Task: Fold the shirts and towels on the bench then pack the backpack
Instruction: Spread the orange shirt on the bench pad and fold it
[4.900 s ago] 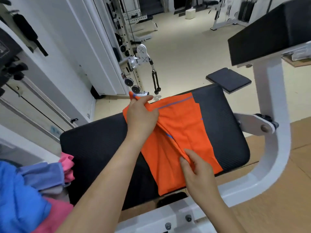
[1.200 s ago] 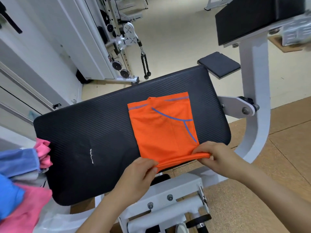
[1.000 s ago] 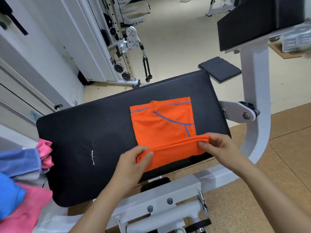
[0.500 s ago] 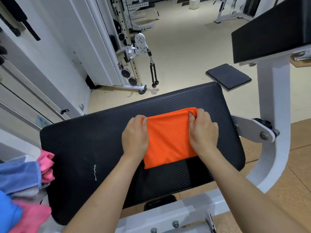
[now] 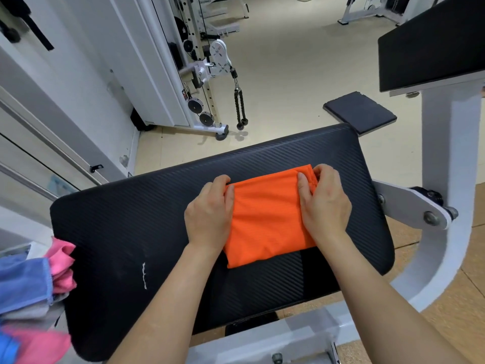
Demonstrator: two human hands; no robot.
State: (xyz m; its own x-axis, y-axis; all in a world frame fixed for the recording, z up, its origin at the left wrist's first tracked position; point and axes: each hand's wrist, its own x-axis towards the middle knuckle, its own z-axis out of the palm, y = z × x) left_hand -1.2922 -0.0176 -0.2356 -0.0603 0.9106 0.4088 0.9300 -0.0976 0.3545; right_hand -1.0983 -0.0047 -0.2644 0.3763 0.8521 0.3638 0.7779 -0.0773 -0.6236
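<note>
An orange shirt [image 5: 265,219], folded into a compact rectangle, lies on the black padded bench [image 5: 131,224] right of centre. My left hand [image 5: 210,214] pinches its far left corner, fingers curled over the edge. My right hand [image 5: 324,203] grips the far right corner, thumb on top of the cloth. Both hands hold the far edge down against the pad. No backpack is in view.
A heap of pink and blue cloths [image 5: 31,290] sits at the bench's left end. The white bench frame [image 5: 451,206] rises at the right with a black pad [image 5: 430,46] above. A cable machine [image 5: 207,74] stands behind on the floor.
Since a second ago, both hands carried the shirt's near edge up over to the far edge, halving it. In the last half second they stayed at the far corners.
</note>
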